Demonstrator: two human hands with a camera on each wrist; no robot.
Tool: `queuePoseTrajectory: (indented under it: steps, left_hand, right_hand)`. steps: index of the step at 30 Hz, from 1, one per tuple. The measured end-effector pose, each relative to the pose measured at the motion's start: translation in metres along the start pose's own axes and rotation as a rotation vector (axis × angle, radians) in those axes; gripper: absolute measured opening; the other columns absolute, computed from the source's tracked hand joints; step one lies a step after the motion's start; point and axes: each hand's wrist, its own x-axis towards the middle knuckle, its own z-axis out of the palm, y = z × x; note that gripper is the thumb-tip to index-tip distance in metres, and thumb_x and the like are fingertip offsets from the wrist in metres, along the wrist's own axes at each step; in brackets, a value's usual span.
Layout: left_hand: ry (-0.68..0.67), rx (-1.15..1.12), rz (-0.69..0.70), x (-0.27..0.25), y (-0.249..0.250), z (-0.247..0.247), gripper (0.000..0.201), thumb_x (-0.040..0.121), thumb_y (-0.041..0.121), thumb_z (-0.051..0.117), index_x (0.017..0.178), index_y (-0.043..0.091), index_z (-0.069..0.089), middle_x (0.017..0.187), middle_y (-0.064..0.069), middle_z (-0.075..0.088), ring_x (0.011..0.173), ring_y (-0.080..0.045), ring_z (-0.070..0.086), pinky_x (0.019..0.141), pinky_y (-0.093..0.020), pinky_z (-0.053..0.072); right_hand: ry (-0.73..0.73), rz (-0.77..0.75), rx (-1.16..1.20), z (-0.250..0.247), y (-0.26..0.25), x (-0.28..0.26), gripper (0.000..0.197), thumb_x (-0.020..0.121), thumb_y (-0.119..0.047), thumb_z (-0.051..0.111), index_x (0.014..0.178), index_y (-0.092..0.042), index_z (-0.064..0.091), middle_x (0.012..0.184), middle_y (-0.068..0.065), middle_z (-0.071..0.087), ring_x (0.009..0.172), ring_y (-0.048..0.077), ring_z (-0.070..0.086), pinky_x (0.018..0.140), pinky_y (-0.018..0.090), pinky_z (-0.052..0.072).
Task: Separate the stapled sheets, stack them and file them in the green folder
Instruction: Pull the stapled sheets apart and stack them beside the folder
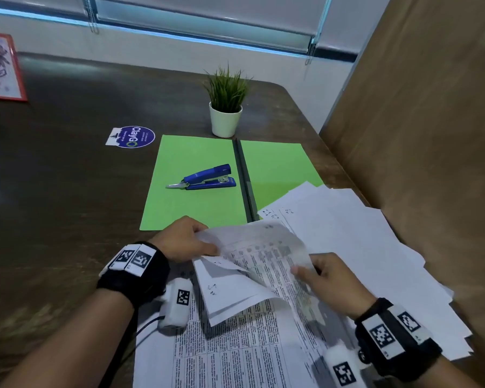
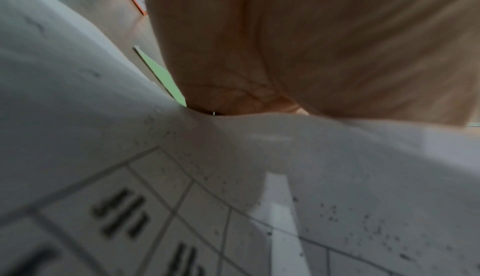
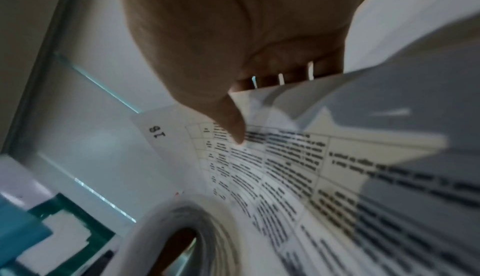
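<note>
A set of printed stapled sheets point(image 1: 252, 278) is lifted and curled near the table's front edge. My left hand point(image 1: 189, 240) pinches its upper left corner, and the left wrist view shows the paper point(image 2: 233, 147) bunched under the palm. My right hand point(image 1: 317, 271) grips the top printed sheet point(image 3: 298, 167) at its right side, thumb on the print. The green folder point(image 1: 196, 175) lies open beyond the hands, with a blue stapler point(image 1: 207, 177) on its left half. Loose white sheets point(image 1: 361, 247) lie spread at the right, partly over the folder's right half.
A potted plant point(image 1: 226, 107) stands just behind the folder. A round blue sticker point(image 1: 132, 137) sits left of it and a red-framed picture point(image 1: 0, 68) at the far left. A brown partition point(image 1: 431, 121) borders the table on the right.
</note>
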Motion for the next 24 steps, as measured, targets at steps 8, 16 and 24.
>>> queuePoseTrajectory:
  steps: [8,16,24]
  left_hand:
    - [-0.017,-0.040,0.018,0.001,-0.003,0.002,0.014,0.080,0.034,0.081,0.074,0.022,0.080,0.078,0.008,0.077,0.076,-0.012,0.068,0.080,-0.032,0.053]
    - [-0.099,-0.423,-0.114,-0.007,0.001,0.007,0.084,0.067,0.075,0.073,0.087,-0.007,0.066,0.102,-0.005,0.072,0.063,-0.019,0.064,0.060,-0.028,0.048]
    - [0.027,-0.058,0.057,-0.006,0.004,0.007,0.039,0.085,0.053,0.068,0.065,0.021,0.076,0.041,0.015,0.045,0.037,-0.001,0.035,0.057,-0.024,0.033]
  right_hand:
    - [0.736,-0.241,-0.275,-0.146,-0.080,0.015,0.022,0.093,-0.022,0.067,0.086,-0.002,0.073,0.068,0.001,0.066,0.057,-0.001,0.048,0.052,0.014,0.039]
    - [0.793,-0.534,-0.685,-0.162,-0.130,0.015,0.033,0.100,-0.036,0.050,0.085,-0.010,0.065,0.065,0.005,0.058,0.060,0.030,0.054,0.055,0.037,0.045]
    - [0.128,-0.057,-1.113,-0.033,-0.035,0.031,0.030,0.092,-0.032,0.049,0.069,-0.015,0.043,0.079,0.008,0.065,0.077,0.034,0.061,0.059,0.031,0.032]
